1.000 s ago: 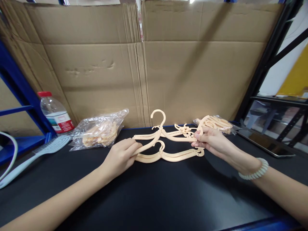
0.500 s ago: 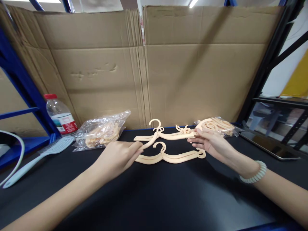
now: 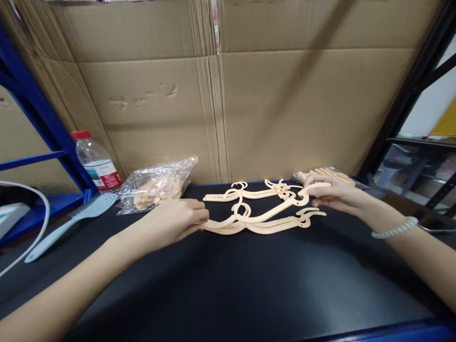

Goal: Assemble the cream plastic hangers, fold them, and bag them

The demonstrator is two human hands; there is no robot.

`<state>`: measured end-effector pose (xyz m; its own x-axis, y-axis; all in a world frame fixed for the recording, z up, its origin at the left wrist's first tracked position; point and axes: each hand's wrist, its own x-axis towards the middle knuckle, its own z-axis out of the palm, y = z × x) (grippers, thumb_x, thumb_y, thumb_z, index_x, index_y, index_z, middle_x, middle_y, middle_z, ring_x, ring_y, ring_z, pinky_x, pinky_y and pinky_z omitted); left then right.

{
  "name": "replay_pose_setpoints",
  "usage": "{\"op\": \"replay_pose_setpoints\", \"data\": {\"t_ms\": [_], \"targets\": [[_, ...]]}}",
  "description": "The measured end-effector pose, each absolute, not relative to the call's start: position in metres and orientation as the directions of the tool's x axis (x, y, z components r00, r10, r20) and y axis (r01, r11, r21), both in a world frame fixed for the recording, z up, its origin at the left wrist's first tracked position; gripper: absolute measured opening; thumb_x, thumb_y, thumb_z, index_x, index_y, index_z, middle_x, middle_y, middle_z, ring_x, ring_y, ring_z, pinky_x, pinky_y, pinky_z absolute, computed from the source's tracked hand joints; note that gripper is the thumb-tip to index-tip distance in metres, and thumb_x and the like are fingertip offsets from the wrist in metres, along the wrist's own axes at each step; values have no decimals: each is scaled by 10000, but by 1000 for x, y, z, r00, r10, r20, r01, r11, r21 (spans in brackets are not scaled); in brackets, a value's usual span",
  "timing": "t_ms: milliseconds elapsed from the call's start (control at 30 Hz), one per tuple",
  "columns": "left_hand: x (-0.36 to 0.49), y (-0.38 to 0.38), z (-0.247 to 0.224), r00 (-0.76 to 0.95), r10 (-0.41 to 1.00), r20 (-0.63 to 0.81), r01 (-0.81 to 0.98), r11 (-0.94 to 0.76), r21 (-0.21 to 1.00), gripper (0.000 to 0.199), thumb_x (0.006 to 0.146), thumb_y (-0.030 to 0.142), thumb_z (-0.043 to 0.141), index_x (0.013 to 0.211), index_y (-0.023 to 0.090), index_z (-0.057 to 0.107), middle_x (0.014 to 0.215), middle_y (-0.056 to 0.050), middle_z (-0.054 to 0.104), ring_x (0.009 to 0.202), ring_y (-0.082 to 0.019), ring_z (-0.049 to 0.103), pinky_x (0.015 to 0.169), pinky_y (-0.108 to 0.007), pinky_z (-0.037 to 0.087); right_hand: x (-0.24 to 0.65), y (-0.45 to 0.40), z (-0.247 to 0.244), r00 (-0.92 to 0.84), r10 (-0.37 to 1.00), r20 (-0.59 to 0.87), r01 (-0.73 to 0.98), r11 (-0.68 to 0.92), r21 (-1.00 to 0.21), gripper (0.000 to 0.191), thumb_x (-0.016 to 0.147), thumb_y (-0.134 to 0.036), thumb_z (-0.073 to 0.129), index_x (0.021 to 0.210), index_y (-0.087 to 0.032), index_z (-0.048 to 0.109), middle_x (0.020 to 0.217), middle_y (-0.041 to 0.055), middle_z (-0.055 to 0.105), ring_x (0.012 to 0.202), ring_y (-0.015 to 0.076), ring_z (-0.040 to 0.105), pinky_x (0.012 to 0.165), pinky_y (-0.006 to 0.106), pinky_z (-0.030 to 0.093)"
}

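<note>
A beige hanger is held up between both hands over the black table. My left hand pinches its left end. My right hand grips a curved piece at its right end, by a small hook. Just beneath and partly covered lies another beige hanger, with a hooked right end. Farther back, a third hanger rests near the cardboard. A small pile of beige pieces sits at its right end.
Clear bags of beige parts stand at the back left and back right. On the left are a red-capped bottle, a pale blue hairbrush and a white cable. Cardboard walls off the back of the black table.
The held hanger has come lower and nearer, now overlapping the front one. My right hand has moved right and now holds a curved piece at the hanger's end. The view has tilted down.
</note>
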<state>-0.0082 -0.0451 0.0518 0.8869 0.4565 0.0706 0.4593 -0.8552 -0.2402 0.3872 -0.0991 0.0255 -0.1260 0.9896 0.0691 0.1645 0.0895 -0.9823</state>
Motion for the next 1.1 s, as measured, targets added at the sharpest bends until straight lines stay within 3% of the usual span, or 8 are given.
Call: {"op": "replay_pose_setpoints", "data": {"t_ms": [133, 300, 567, 733, 933, 1100], "targets": [[-4, -45, 49, 906, 422, 43, 422, -885, -195, 233, 942, 223, 423, 782, 187, 588, 753, -27, 594, 682, -177, 581, 583, -266, 354, 404, -101, 33, -316, 949, -19, 544, 165, -823, 188, 717, -396, 734, 775, -221, 698, 772, 9, 667, 721, 148, 585, 660, 283, 461], [4, -49, 45, 928, 370, 40, 372, -923, -101, 218, 926, 207, 460, 733, 185, 558, 718, -18, 594, 660, -168, 558, 597, -256, 350, 410, -103, 38, -381, 913, -145, 761, 220, -610, 227, 712, -436, 713, 788, -222, 718, 736, 7, 681, 686, 159, 588, 643, 294, 441], [8, -50, 39, 925, 380, 24, 381, -924, -28, 217, 922, 161, 419, 749, 188, 548, 780, -17, 562, 644, -141, 547, 591, -229, 382, 413, -96, 28, -370, 915, -161, 827, 245, -507, 172, 680, -356, 704, 705, -187, 684, 624, 5, 655, 671, 178, 585, 691, 322, 429], [8, -46, 34, 931, 352, 94, 351, -936, 25, 205, 925, 163, 413, 824, 188, 590, 942, -53, 586, 777, -156, 574, 684, -232, 429, 413, -95, 25, -349, 929, -122, 833, 248, -495, 106, 676, -319, 686, 668, -214, 682, 575, -8, 645, 618, 174, 573, 655, 327, 426], [8, -37, 28, 940, 320, 120, 305, -944, 126, 177, 929, 199, 443, 920, 195, 620, 967, -58, 614, 836, -164, 594, 753, -244, 452, 413, -95, 24, -294, 953, -71, 875, 238, -421, 46, 661, -264, 681, 660, -219, 679, 659, 6, 676, 670, 184, 579, 654, 328, 429], [5, -32, 24, 925, 341, 164, 317, -935, 157, 131, 911, 247, 495, 954, 199, 609, 944, -48, 621, 835, -165, 596, 732, -243, 459, 414, -96, 25, -281, 959, -25, 882, 248, -401, 117, 674, -321, 688, 723, -214, 677, 754, 30, 678, 719, 197, 581, 655, 336, 441]]}}
